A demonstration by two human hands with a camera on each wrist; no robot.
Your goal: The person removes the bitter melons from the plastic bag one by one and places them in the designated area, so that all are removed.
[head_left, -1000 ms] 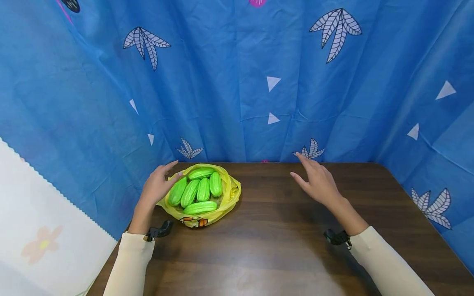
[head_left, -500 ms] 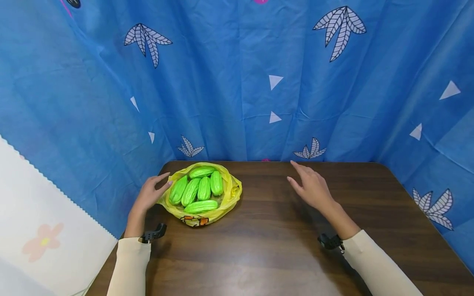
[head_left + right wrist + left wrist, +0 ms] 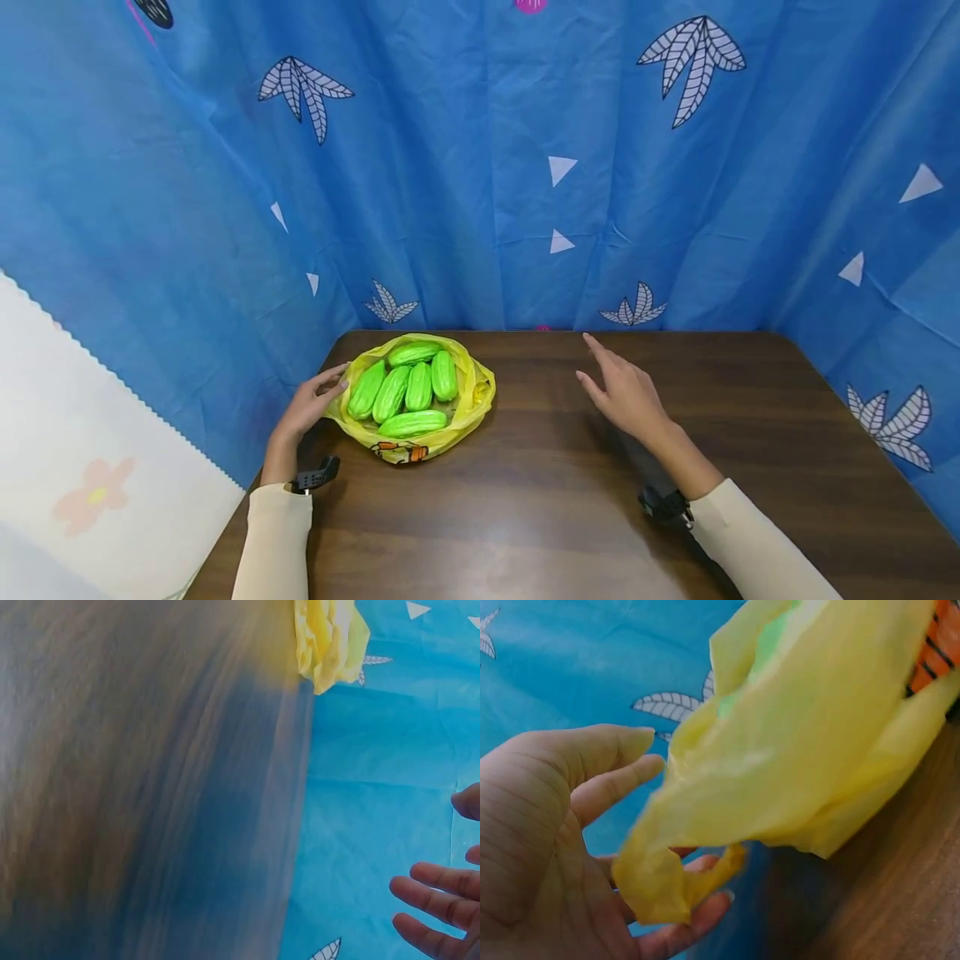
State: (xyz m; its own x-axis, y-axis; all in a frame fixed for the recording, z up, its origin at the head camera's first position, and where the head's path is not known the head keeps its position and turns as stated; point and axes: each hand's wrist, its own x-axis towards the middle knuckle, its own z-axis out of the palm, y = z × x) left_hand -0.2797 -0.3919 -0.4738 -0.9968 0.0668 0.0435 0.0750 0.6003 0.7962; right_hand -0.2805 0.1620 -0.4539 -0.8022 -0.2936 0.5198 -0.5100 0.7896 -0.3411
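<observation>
A yellow plastic bag [image 3: 474,405] stands open on the table's left half. Several plump green ridged vegetables [image 3: 389,393], like short cucumbers, lie inside it. My left hand [image 3: 300,408] is at the bag's left edge, fingers loosely bent. From the left wrist, a drooping flap of the bag [image 3: 780,765] hangs between the thumb side and the lower fingers [image 3: 679,930], which are partly hidden behind it; no firm hold shows. My right hand [image 3: 630,396] hovers over the table right of the bag, fingers spread, holding nothing.
The dark wooden table [image 3: 510,517] runs back to a blue patterned curtain [image 3: 450,167], which also closes off both sides. A white cloth with a flower print [image 3: 97,496] hangs at the left. Black cameras [image 3: 663,504] sit on both wrists.
My left hand has shifted left and down, then come to the bag's left edge. My right hand has moved slightly left and down. The bag and vegetables stay in place.
</observation>
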